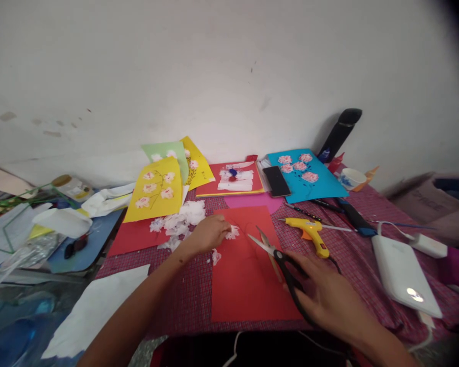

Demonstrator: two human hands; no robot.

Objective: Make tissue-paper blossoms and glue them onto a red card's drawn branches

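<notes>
My right hand [323, 293] is closed around the black handles of a pair of scissors [286, 270], whose blades stand apart over a red paper sheet [248, 295]. My left hand [213, 233] is at the sheet's upper left, its fingertips pinched together at the edge of a small white-and-pink paper flower [233, 233]. Another white-and-pink scrap [216, 257] lies at the sheet's left edge. Thin, faint pencil-like lines show on the red sheet. Left of my left hand is a heap of crumpled white tissue pieces [183, 219].
To the right lie a yellow glue gun [306, 229], a white power bank [403, 275] with cables, and a paper cup [352, 178]. At the back are a phone [276, 181], a blue flower card [309, 176], a yellow flower card [155, 188] and a black bottle [338, 135].
</notes>
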